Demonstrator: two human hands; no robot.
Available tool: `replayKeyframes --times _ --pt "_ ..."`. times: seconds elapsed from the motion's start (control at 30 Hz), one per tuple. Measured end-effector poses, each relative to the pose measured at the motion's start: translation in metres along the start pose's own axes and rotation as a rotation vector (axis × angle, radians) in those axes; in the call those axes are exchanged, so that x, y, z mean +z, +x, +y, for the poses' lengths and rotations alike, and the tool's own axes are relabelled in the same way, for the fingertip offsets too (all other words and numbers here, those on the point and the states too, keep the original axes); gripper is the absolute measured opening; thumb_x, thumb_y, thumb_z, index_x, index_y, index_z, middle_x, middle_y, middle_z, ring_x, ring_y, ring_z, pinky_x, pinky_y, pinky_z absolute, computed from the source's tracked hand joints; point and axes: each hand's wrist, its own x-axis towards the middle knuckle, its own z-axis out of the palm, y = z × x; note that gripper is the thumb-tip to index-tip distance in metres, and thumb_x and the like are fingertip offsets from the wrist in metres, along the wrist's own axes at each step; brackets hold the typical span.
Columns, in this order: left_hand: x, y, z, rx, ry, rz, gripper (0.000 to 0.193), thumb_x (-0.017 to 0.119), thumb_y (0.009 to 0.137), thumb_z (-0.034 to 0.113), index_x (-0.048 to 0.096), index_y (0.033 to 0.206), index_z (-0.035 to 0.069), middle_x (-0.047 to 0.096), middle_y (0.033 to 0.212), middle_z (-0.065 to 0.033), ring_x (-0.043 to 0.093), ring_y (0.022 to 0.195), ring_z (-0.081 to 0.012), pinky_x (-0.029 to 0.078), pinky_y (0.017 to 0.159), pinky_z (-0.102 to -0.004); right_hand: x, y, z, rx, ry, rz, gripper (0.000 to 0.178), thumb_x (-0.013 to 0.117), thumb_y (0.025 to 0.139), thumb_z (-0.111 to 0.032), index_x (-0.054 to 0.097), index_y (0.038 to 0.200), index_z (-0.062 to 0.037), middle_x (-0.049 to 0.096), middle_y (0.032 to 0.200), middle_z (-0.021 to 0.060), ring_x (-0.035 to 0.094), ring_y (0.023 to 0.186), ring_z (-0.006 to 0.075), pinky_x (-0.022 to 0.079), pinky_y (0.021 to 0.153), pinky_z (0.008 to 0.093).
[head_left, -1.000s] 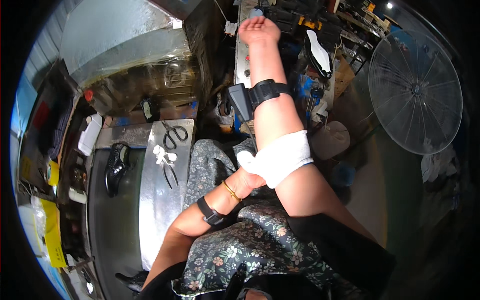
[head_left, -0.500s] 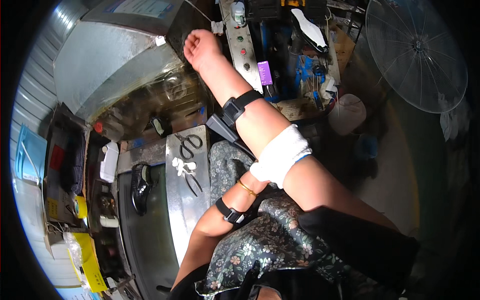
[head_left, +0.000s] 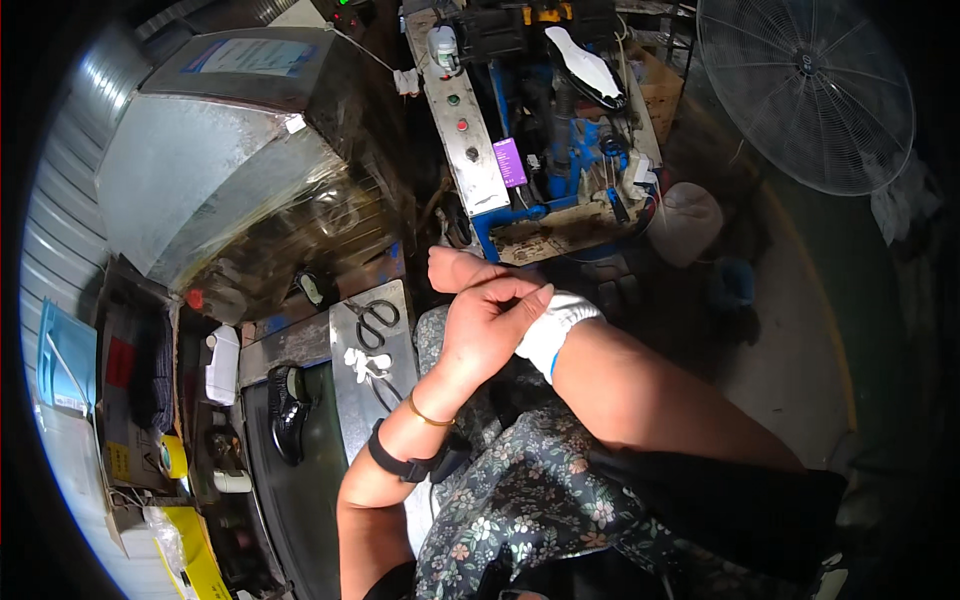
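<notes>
My left hand point(head_left: 490, 325) lies across my right forearm, its thumb and fingertips pressed together beside a white cloth band point(head_left: 552, 328). What is between them, if anything, is hidden. The band sits bunched around the forearm. Beyond the left hand my right hand point(head_left: 457, 269) shows as a curled fist, partly covered, with nothing visible in it. A black strap point(head_left: 400, 462) and a thin gold bracelet point(head_left: 430, 414) circle my left arm.
Black-handled scissors point(head_left: 373, 322) and a white crumpled piece point(head_left: 365, 362) lie on a metal plate point(head_left: 345, 405) at left. A shiny black shoe point(head_left: 288, 415) stands beside it. Ahead are a machine's button panel point(head_left: 462, 125) and a shoe sole point(head_left: 588, 65); a fan point(head_left: 805, 80) stands far right.
My right arm has drawn back toward me and its hand has curled. The left hand has moved forward from under the white band onto the forearm. The view has shifted slightly.
</notes>
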Motion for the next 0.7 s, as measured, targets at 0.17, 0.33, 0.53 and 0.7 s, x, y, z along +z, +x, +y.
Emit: replayKeyframes --times 0.17,0.33,0.53,0.7 --pt "0.003 0.009 -0.008 0.077 0.26 0.035 0.024 0.071 0.086 0.021 0.067 0.074 0.001 0.06 0.071 -0.0113 0.052 0.07 -0.021 0.044 0.064 -0.0289 -0.004 -0.015 -0.015 0.085 0.212 0.034 0.014 0.056 0.085 -0.016 0.069 0.087 -0.0117 0.069 0.084 0.0003 0.064 0.097 0.0185 0.045 0.086 0.0354" --pt "-0.014 0.024 -0.041 -0.718 -0.72 0.017 0.022 0.07 0.09 0.019 0.065 0.079 0.001 0.054 0.069 0.0025 0.041 0.059 -0.005 0.034 0.053 -0.0217 -0.009 -0.022 -0.025 0.093 0.28 0.035 0.014 0.056 0.084 -0.016 0.069 0.087 -0.0114 0.069 0.084 0.0007 0.064 0.097 0.0187 0.045 0.086 0.0354" --pt "0.001 0.014 -0.041 0.047 0.308 0.039 0.02 0.071 0.088 0.02 0.067 0.085 0.0 0.063 0.07 -0.0056 0.052 0.062 -0.0127 0.045 0.06 -0.0276 -0.008 -0.029 -0.027 0.093 0.324 0.037 0.014 0.056 0.084 -0.016 0.069 0.086 -0.0112 0.069 0.084 0.0012 0.064 0.096 0.019 0.045 0.085 0.0354" --pt "0.004 0.008 0.021 0.104 0.235 -0.277 0.021 0.076 0.081 0.021 0.07 0.091 0.003 0.069 0.09 -0.0111 0.064 0.085 -0.0221 0.051 0.07 -0.0327 -0.007 -0.041 -0.023 0.091 0.332 -0.028 0.014 0.056 0.083 -0.017 0.069 0.085 -0.011 0.07 0.084 0.0017 0.064 0.096 0.0192 0.045 0.085 0.0354"
